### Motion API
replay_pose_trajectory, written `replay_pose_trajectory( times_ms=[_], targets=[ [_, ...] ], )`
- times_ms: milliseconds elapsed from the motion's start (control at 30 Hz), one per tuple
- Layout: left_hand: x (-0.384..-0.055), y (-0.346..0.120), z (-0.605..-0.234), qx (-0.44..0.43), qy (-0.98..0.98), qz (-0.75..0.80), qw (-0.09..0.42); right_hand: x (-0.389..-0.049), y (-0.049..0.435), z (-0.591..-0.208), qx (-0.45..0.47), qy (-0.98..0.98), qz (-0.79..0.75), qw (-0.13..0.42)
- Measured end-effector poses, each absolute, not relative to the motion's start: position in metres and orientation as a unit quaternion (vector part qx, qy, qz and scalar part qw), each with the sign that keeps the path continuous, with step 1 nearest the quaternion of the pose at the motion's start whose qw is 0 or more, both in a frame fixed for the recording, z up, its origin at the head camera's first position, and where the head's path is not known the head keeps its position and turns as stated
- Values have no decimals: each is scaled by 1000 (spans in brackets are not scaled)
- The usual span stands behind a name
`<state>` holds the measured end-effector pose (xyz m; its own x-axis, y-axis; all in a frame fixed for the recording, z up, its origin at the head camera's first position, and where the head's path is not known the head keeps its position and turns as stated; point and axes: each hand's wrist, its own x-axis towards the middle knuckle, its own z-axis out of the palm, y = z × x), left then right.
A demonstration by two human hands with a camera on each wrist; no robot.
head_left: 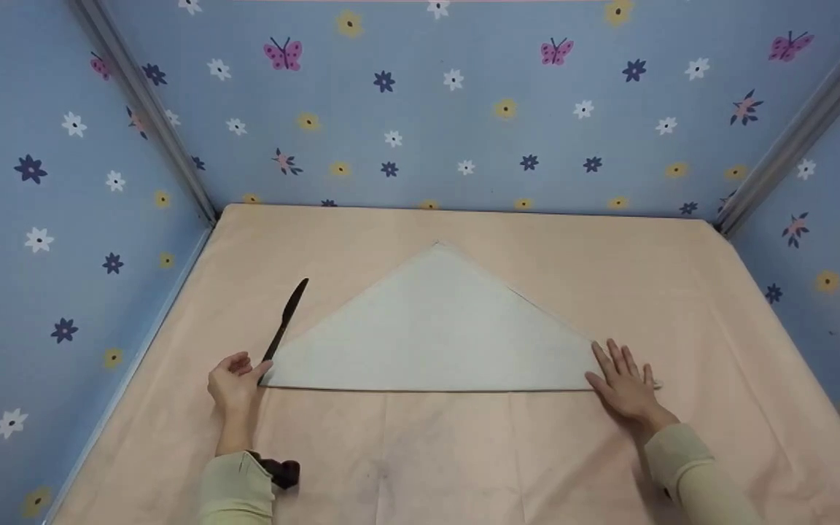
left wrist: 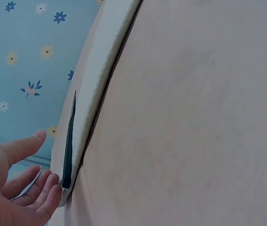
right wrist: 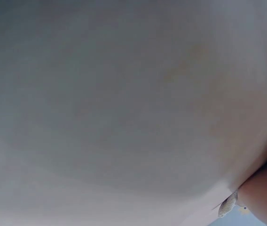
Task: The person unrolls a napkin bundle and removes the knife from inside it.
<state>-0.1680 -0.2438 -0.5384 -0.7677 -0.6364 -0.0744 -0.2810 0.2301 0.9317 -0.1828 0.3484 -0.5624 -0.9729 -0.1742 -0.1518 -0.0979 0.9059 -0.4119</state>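
Observation:
A white cloth [head_left: 427, 328] lies folded into a triangle, its point away from me and its long edge toward me. Across its left corner, slanting up, is a dark knife [head_left: 289, 310]; the far part lies over the table cover. My left hand [head_left: 234, 383] is at that corner, fingers loosely bent and thumb apart. In the left wrist view the fingertips of this hand [left wrist: 27, 181] are beside the knife's near end [left wrist: 68, 160], without closing round it. My right hand [head_left: 628, 390] rests with spread fingers on the cloth's right corner, partly covering it.
A pale peach cover [head_left: 449, 459] with creases spreads over the table. Blue panels [head_left: 464, 109] printed with flowers and butterflies stand at the back and both sides, with grey posts [head_left: 150, 109] at the corners. The right wrist view shows mostly blurred pale fabric.

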Motion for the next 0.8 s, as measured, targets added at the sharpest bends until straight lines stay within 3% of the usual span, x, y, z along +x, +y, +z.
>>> replay_pose_trajectory(
  times_ms=[300, 800],
  targets=[
    [-177, -242, -542, 325, -744, -570, 124, -183, 349, -563, -71, 972, -206, 92],
    [-183, -236, -552, 347, -755, -534, 156, -184, 350, -565, -73, 972, -200, 97]
  ],
)
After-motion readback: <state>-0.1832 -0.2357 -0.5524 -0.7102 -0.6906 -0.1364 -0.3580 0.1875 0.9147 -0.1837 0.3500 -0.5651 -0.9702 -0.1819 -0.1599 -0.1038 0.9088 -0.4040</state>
